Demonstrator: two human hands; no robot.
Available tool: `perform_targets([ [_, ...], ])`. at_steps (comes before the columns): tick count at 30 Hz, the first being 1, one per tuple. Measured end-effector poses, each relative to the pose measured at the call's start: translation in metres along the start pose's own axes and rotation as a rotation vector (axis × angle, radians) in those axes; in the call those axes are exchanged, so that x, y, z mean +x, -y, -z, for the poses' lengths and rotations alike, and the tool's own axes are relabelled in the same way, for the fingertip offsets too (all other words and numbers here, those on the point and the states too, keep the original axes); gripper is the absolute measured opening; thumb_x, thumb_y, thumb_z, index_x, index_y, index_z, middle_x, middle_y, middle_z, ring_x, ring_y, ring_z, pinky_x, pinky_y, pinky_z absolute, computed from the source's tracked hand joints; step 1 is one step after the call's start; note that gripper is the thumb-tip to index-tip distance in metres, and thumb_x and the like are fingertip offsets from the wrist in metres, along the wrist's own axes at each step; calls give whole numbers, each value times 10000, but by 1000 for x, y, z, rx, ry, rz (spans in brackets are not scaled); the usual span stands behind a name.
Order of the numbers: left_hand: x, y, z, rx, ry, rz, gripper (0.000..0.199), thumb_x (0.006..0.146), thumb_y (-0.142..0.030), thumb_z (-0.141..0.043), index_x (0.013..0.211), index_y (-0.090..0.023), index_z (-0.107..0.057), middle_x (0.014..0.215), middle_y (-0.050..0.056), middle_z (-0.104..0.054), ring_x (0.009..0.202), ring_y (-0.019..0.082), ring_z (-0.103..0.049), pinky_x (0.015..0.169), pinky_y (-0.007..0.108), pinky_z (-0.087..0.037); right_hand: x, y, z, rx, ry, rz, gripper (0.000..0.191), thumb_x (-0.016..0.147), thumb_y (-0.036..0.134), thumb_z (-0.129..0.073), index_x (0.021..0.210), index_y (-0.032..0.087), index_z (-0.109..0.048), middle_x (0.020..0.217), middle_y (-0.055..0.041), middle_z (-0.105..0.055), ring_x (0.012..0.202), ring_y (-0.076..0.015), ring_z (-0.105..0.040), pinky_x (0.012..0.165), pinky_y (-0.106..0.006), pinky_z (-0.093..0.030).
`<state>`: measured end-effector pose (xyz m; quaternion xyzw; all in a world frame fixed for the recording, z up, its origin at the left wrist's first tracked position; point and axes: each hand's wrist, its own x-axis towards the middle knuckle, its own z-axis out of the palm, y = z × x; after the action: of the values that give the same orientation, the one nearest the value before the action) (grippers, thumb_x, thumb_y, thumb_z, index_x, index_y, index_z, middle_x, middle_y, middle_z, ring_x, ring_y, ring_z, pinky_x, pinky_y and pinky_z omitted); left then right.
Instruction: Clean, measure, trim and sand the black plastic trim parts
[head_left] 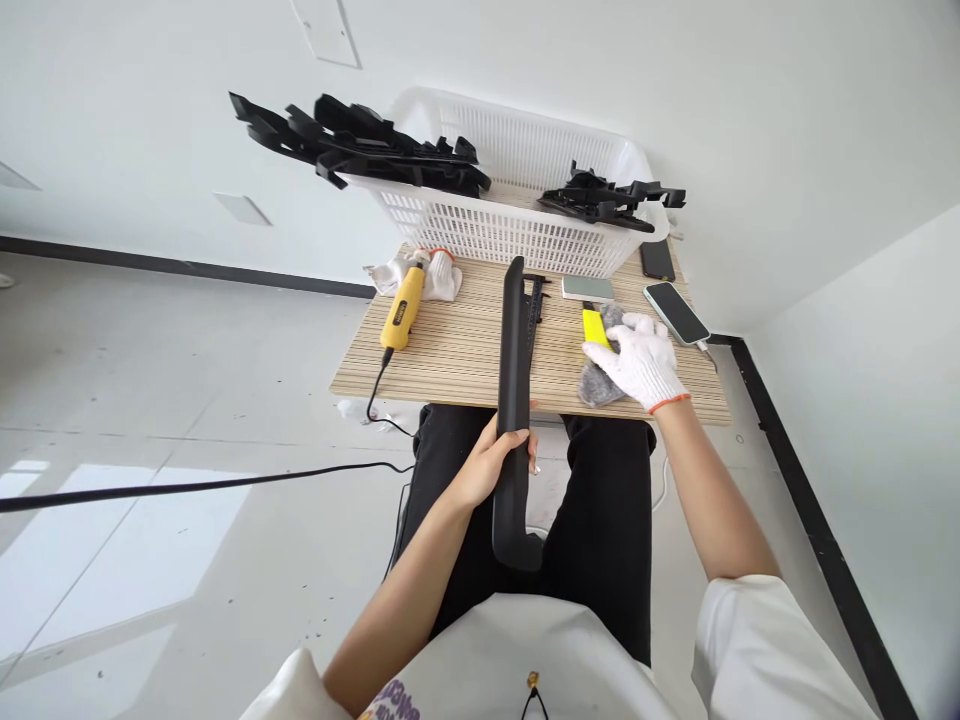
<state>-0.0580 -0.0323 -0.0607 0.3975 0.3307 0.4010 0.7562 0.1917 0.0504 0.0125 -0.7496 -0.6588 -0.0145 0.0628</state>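
Observation:
A long black plastic part [514, 350], bent at its near end, stands out over my lap and the table edge. My left hand [491, 460], bare, is wrapped around its lower half. My right hand [643, 362] wears a white knit glove with an orange cuff. Its thumb is stretched apart from the fingers, over a fuzzy grey cloth [598, 386] and beside a yellow tool [595, 326] with a dark end. Whether the glove touches the tool, I cannot tell. Behind the black part lies a dark caliper [535, 310], partly hidden.
A white plastic basket [495, 232] at the back holds black plastic parts [390, 150] that overhang its rim. A yellow corded power tool [403, 310] rests by a white glove [444, 278]. To the right are a phone [677, 313], a dark phone-like slab [658, 260] and a pale green-grey box [587, 288].

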Motion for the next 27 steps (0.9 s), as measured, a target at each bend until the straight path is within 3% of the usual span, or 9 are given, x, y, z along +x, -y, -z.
perform_targets([
  [5,-1,0,1,-44,-27,-1,416,899,-292,-563,1296,-174,-521,725,-39,-580,568,124,-578,580,264,-465,6,13,-11,187,-10,94,506,929,645,-465,1261,336,-687,1541,-90,-418,1363,-377,-397,1073,-530,-374],
  [8,-2,1,2,-57,-32,-6,410,899,-291,-564,1290,-174,-522,726,-41,-579,567,121,-581,577,261,-462,19,9,-13,209,-132,-67,538,914,576,-532,1367,294,-607,1530,-123,-425,1343,-380,-423,1053,-524,-389],
  [10,-2,0,3,-52,-31,-10,404,903,-291,-563,1287,-175,-523,728,-41,-583,568,119,-584,581,259,-463,27,1,-13,185,-103,-199,638,854,603,-606,1375,234,-598,1498,-160,-455,1299,-395,-462,1039,-521,-395],
  [13,-2,0,4,-45,-35,-13,400,903,-289,-562,1284,-173,-528,728,-42,-586,569,115,-583,585,257,-464,30,-11,-9,151,-14,-369,671,833,682,-580,1262,175,-678,1376,-208,-550,1226,-411,-529,1002,-530,-414],
  [15,-2,-1,3,-42,-37,-18,399,902,-286,-561,1283,-169,-530,722,-43,-586,570,115,-582,595,259,-470,19,-15,-2,167,-85,-442,589,876,659,-527,1165,184,-722,1277,-203,-608,1166,-394,-576,971,-544,-434],
  [18,-3,-3,3,-52,-39,-14,412,898,-283,-562,1291,-168,-522,716,-44,-588,567,115,-581,603,262,-475,-14,-8,4,217,-254,-216,431,915,570,-532,1116,237,-718,1257,-132,-639,1163,-329,-589,978,-514,-456],
  [22,-3,-4,2,-66,-41,-5,406,886,-286,-573,1272,-172,-526,712,-47,-584,565,117,-584,591,259,-472,-56,10,-9,114,-140,358,620,820,627,-677,1335,286,-617,1491,-61,-518,1363,-323,-445,1067,-500,-432],
  [24,-3,-4,2,-63,-52,-4,385,883,-289,-575,1247,-171,-537,712,-44,-583,563,118,-581,576,256,-465,-63,14,-19,63,-88,456,725,781,656,-709,1375,253,-602,1504,-71,-517,1386,-341,-426,1113,-521,-392],
  [27,-4,-4,2,-69,-56,1,375,878,-288,-575,1232,-169,-542,710,-41,-580,559,119,-576,561,255,-459,-58,12,-19,139,-43,493,395,906,567,-613,1124,269,-751,1297,-37,-688,1241,-287,-569,1085,-472,-409],
])
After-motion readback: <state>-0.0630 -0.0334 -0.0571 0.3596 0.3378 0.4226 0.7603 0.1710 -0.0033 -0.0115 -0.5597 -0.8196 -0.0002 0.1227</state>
